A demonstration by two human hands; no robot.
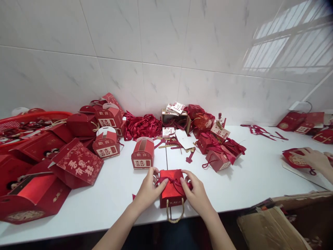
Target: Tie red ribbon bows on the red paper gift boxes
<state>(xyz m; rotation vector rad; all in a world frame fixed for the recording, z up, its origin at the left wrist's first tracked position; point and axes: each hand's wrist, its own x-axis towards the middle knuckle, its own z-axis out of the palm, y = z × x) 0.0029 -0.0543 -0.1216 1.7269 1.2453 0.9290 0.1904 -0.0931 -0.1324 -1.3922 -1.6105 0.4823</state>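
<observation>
A red gift box (171, 199) with a gold rope handle (176, 221) stands at the table's front edge, right before me. Dark red ribbon (174, 181) lies tied across its top. My left hand (152, 185) grips the ribbon at the left of the knot, thumb on the box's upper face. On the other side my right hand (194, 191) pinches the ribbon, its thumb close to the knot. Just beyond my left hand sits a smaller red box (143, 153) with a rounded top and a white label.
Red boxes (78, 163) and a red plastic basket (36, 116) crowd the left. Loose ribbon (143, 126), a cardboard box (175, 119) and ribbon-tied boxes (220, 158) line the back. At far right, another person's hand (309, 158) touches a red pouch. Cardboard cartons (273, 229) stand lower right.
</observation>
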